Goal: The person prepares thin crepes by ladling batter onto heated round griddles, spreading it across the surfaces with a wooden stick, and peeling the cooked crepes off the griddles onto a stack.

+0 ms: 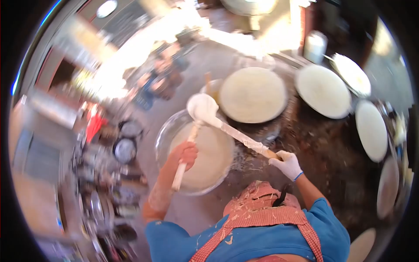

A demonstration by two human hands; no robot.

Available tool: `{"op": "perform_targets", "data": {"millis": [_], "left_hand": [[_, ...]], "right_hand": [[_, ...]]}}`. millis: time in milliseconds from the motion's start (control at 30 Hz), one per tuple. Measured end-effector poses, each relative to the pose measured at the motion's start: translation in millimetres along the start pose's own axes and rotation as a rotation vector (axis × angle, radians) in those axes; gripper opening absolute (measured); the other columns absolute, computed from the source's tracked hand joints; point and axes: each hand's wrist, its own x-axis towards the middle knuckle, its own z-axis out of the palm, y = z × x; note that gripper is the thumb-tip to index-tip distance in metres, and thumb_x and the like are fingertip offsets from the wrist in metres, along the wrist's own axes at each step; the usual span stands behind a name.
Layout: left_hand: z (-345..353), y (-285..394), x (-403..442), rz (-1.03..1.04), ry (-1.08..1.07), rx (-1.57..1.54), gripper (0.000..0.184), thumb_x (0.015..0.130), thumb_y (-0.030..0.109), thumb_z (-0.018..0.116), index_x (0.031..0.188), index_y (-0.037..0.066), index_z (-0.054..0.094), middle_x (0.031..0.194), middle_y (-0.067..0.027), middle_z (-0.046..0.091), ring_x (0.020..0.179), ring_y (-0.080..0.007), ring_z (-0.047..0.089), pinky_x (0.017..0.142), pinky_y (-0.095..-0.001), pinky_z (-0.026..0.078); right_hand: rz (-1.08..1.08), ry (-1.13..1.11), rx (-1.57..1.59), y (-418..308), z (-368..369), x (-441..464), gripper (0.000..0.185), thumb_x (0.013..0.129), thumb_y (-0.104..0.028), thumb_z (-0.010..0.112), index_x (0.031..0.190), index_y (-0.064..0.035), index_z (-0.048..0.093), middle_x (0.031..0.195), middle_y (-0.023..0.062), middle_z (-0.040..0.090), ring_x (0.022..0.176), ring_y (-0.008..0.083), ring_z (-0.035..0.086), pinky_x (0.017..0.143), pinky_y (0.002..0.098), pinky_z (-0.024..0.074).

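The left hand (187, 156) is wrapped round a pale stick (178, 176) that slants over the left part of a wide basin (159, 142) of pale liquid (214, 163), while the right hand (286, 166), in a white glove, grips the wooden near end of a ladle (238, 134). The ladle's white-coated head is over the basin's far edge, by the stick's far tip; I cannot tell whether they touch. Beyond the basin, to the right, sits a large round pale disc (253, 95), with a second disc (323, 91) farther right
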Motion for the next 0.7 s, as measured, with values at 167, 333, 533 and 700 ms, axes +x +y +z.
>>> {"op": "perform_targets", "data": {"millis": [167,333,533,700], "left_hand": [[74.2,-115.6,99.5,0.256,-0.375,0.759,0.007,0.094,0.011,0.039,0.094,0.015,0.043,0.053,0.0015,0.031,0.034,-0.0062,0.029,0.025,-0.0217,0.027],[129.2,-273.2,225.1,-0.781,-0.252,0.1,0.032,0.095,0.013,0.037,0.064,0.009,0.036,0.051,0.0009,0.032,0.039,-0.0099,0.033,0.036,-0.0217,0.031],[151.8,-486.9,346.1,-1.181,-0.211,0.061,0.03,0.094,0.013,0.035,0.11,-0.012,0.04,0.056,-0.0007,0.037,0.041,-0.0095,0.038,0.035,-0.0236,0.037],[240.0,-653.5,378.9,-1.5,-0.205,0.38,0.017,0.094,0.013,0.038,0.098,-0.001,0.047,0.053,0.0012,0.032,0.038,-0.0082,0.033,0.032,-0.023,0.031]], "right_hand": [[0.016,0.463,0.103,27.2,-95.9,-89.6,0.031,0.076,-0.031,0.068,0.088,-0.0017,0.066,0.073,0.0138,0.062,0.066,0.0179,0.06,0.063,0.0303,0.0472],[0.376,0.507,-0.108,164.7,-120.9,-199.2,0.042,0.078,-0.049,0.058,0.086,-0.0089,0.066,0.077,0.0138,0.064,0.074,0.0307,0.063,0.067,0.0373,0.0476],[0.828,0.819,-0.188,223.1,-145.7,-426.3,0.041,0.074,-0.048,0.061,0.078,-0.0073,0.063,0.073,0.0158,0.062,0.07,0.0332,0.062,0.062,0.0396,0.0474],[1.223,1.279,-0.29,225.7,-167.7,-516.8,0.036,0.076,-0.039,0.064,0.077,-0.0033,0.062,0.073,0.0196,0.06,0.067,0.0366,0.059,0.06,0.0422,0.0455]]}}
